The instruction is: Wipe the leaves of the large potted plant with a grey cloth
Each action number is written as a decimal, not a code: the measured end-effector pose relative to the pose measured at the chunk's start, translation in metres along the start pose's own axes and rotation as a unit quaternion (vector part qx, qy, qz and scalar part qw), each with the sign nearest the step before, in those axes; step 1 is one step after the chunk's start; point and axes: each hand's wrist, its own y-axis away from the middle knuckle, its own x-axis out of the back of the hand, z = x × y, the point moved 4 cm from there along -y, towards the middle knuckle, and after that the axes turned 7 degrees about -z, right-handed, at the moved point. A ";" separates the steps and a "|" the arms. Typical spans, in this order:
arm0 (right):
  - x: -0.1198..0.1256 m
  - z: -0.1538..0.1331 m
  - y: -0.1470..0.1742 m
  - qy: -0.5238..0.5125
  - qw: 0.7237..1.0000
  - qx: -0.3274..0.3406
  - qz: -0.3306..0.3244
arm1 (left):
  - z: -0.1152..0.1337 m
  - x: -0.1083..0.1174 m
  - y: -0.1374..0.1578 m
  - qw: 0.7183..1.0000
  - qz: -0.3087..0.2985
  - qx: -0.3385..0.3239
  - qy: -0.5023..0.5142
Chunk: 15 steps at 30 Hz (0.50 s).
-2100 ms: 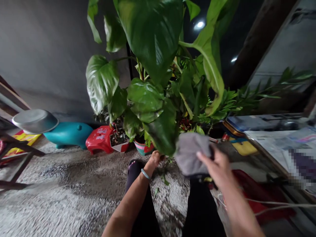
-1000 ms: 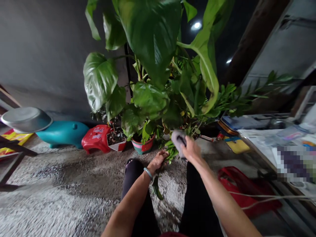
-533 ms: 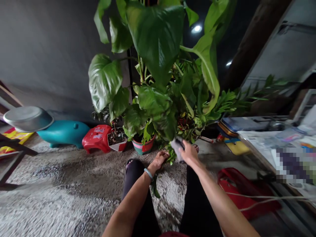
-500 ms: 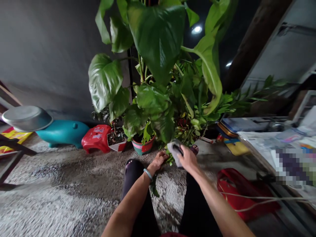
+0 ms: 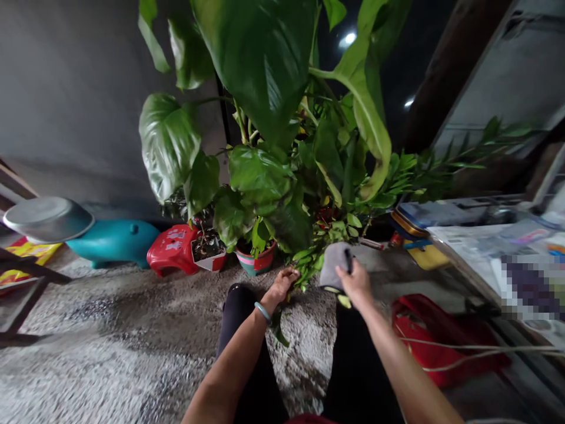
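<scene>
My left hand (image 5: 282, 284) is low over the concrete floor, its fingers closed on a leafy stem (image 5: 309, 265) with small green leaves. A bluish bangle (image 5: 263, 312) circles that wrist. Just to the right, my right hand (image 5: 358, 285) grips a grey cloth (image 5: 333, 266) with a dark patch by the thumb. A few pale green leaves (image 5: 343, 300) show under the cloth's lower edge. Behind both hands rises a large-leaved plant (image 5: 260, 171); a striped pot (image 5: 256, 262) stands below its leaves. A darker leaf (image 5: 278, 331) hangs below my left wrist.
Along the wall stand a red stool (image 5: 172, 250), a small white-and-red planter (image 5: 209, 262) and a teal animal-shaped seat (image 5: 115, 238) with a metal basin (image 5: 48, 218) on it. At right are a red bag (image 5: 441, 341), a yellow pad (image 5: 427, 255) and a cluttered table (image 5: 459, 235).
My right hand has moved right, away from my left hand, and the cloth has turned to show more of its grey face. My left hand stays nearly in place. The view has shifted slightly.
</scene>
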 end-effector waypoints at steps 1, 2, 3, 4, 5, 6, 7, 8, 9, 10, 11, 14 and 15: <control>-0.012 -0.002 0.018 0.003 0.998 0.055 -0.038 | 0.001 0.002 -0.001 1.000 0.000 -0.004 0.006; -0.018 0.001 0.036 0.002 0.993 0.095 -0.073 | 0.001 0.003 -0.001 1.000 -0.001 -0.006 0.010; -0.017 0.008 0.049 -0.002 0.988 0.117 -0.102 | 0.001 0.004 -0.002 1.000 -0.003 -0.007 0.011; -0.008 0.016 0.056 -0.008 0.986 0.122 -0.116 | 0.001 0.005 -0.003 1.000 -0.003 -0.008 0.012; 0.006 0.025 0.055 -0.015 0.988 0.106 -0.111 | 0.000 0.005 -0.004 1.000 -0.004 -0.008 0.011; 0.023 0.034 0.046 -0.022 0.993 0.078 -0.084 | -0.001 0.005 -0.004 1.000 -0.001 -0.006 0.008; 0.041 0.039 0.033 -0.029 0.998 0.048 -0.039 | -0.002 0.004 -0.004 1.000 0.006 -0.002 0.001; 0.057 0.041 0.017 -0.037 0.999 0.021 0.019 | -0.003 0.004 -0.003 1.000 0.016 -0.001 -0.007; 0.067 0.039 0.002 -0.051 0.996 -0.003 0.075 | -0.004 0.003 -0.002 1.000 0.025 0.000 -0.016; 0.068 0.033 -0.012 -0.070 0.992 -0.024 0.101 | -0.005 0.002 -0.001 0.999 0.031 -0.001 -0.024; 0.062 0.025 -0.021 -0.087 0.991 -0.037 0.099 | -0.005 0.001 0.000 0.999 0.035 -0.001 -0.030; 0.011 -0.005 -0.013 -0.108 0.993 -0.035 -0.021 | -0.005 0.000 0.002 0.999 0.034 -0.009 -0.032; -0.006 -0.011 0.001 -0.103 0.993 -0.026 -0.060 | -0.005 0.000 0.002 0.999 0.031 -0.010 -0.034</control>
